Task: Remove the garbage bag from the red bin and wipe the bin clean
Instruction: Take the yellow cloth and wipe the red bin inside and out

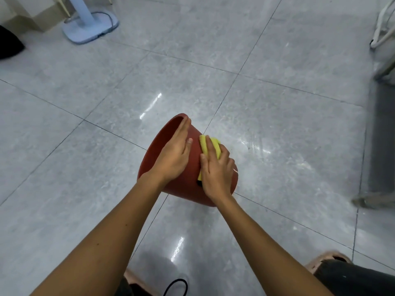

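Observation:
The red bin (pixel 183 184) lies tipped on its side on the grey tiled floor, its open mouth facing left and away. My left hand (pixel 174 155) rests flat on the bin's outer wall near the rim, fingers together, steadying it. My right hand (pixel 215 169) presses a folded yellow cloth (pixel 206 146) against the outer wall closer to the bin's base. Part of the cloth is hidden under my palm. No garbage bag shows in the bin.
A pale blue fan base (pixel 90 25) stands on the floor at the far left. A dark shape (pixel 9 44) sits at the left edge. Furniture legs (pixel 382 39) and a grey mat (pixel 380 142) run along the right. A black bag-like mass (pixel 352 276) sits at the bottom right.

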Tool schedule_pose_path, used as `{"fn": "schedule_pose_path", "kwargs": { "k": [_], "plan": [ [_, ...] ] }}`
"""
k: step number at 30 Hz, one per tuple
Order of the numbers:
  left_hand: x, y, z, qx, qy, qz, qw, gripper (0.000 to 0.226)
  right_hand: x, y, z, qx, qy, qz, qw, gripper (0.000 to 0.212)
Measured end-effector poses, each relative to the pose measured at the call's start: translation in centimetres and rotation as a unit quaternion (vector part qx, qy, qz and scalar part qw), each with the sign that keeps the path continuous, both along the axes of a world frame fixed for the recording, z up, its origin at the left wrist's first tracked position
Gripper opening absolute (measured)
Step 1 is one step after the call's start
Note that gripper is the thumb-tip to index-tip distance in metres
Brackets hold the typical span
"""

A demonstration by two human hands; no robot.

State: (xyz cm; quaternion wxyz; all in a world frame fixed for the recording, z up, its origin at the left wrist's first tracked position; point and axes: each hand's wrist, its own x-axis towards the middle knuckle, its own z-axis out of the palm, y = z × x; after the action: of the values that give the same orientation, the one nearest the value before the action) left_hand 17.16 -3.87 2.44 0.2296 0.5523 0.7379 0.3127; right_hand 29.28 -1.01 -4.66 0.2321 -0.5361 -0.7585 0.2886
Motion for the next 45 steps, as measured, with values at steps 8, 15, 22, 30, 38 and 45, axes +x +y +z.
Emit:
{"fn": "schedule_pose_path", "kwargs": {
  "k": [8, 15, 22, 30, 38, 45],
  "plan": [
    [0.5, 0.7, 0.2, -0.009, -0.001, 0.012, 1.000, 0.052, 2.7, -0.3, -2.2, -0.139, 0.019, -0.126, 0.982, 0.045],
    [0.4, -0.4, -0.3, 0.005, 0.001, 0.040, 0.999, 0.053, -1.3, 3.1, 0.4, -0.087, 0.011, -0.025, 0.996, 0.046],
    [0.4, -0.4, -0.4, 0.008, -0.056, 0.066, 0.996, 0.052, 2.5, 1.2, -3.5, -0.191, -0.061, -0.193, 0.961, 0.052],
    [1.1, 0.6, -0.2, -0.004, -0.021, 0.062, 0.998, 0.052, -0.4, 0.5, 0.2, 0.009, -0.014, -0.008, 1.000, 0.055],
    [1.3, 0.9, 0.1, -0.007, -0.055, 0.087, 0.995, 0.052, 3.1, 3.0, -3.8, -0.157, -0.051, -0.123, 0.979, 0.048],
    [0.8, 1.2, 0.3, -0.019, -0.031, 0.125, 0.991, 0.051, -0.1, -1.3, 0.4, 0.004, 0.027, 0.021, 0.999, 0.052]
  ]
}}
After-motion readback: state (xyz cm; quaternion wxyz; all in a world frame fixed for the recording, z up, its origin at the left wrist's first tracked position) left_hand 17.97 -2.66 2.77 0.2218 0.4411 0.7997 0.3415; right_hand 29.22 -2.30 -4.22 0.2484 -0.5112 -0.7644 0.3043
